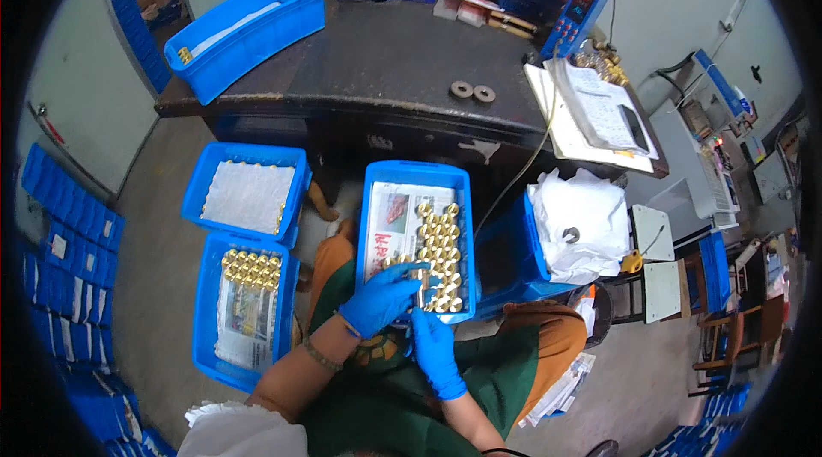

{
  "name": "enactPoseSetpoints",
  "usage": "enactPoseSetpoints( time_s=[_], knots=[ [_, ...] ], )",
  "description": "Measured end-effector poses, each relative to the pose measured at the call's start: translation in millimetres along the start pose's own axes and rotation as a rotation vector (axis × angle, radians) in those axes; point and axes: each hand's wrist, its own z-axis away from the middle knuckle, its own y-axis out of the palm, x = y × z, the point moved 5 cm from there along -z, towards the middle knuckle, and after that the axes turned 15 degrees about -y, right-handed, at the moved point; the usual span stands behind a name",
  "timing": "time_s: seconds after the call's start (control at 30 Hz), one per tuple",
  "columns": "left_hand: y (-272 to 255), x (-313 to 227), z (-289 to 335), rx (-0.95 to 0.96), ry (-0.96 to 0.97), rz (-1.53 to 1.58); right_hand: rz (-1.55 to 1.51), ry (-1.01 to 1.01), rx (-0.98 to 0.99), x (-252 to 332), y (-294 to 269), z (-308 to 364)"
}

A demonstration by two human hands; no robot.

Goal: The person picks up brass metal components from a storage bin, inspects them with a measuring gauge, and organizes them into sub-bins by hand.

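Observation:
In front of me a blue plastic bin (467, 230) is lined with newspaper and holds rows of round, shiny brass parts (445, 256). Over its near end, my left hand (383, 299) in a blue glove is closed, fingers pinching a small metallic part (421, 275) whose exact kind I cannot make out. Just right of it and nearer to me, my gloved right hand (437, 353) has its fingers drawn together below that part. What lies between the right fingers, if anything, is hidden.
Left stand two blue bins, one with brass parts on newspaper (248, 307), one covered by white sheeting (248, 193). A dark desk (385, 55) ahead bears a long blue bin (257, 42), two dark rings (473, 91) and papers (595, 110). White cloth (582, 217) tops a bin at right.

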Motion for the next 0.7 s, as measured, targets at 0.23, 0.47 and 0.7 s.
enactPoseSetpoints(
  time_s=[0.23, 0.47, 0.7],
  knots=[
    [3, 15, 12, -0.284, 0.164, -0.248, 0.815, -0.466, -0.021, 16, 6, 13],
    [19, 8, 27, -0.403, 0.208, -0.273, 0.56, -0.426, -0.101, 25, 1, 15],
    [54, 7, 40, -0.112, 0.319, -0.306, 0.404, -0.445, -0.179, 48, 5, 19]
  ],
)
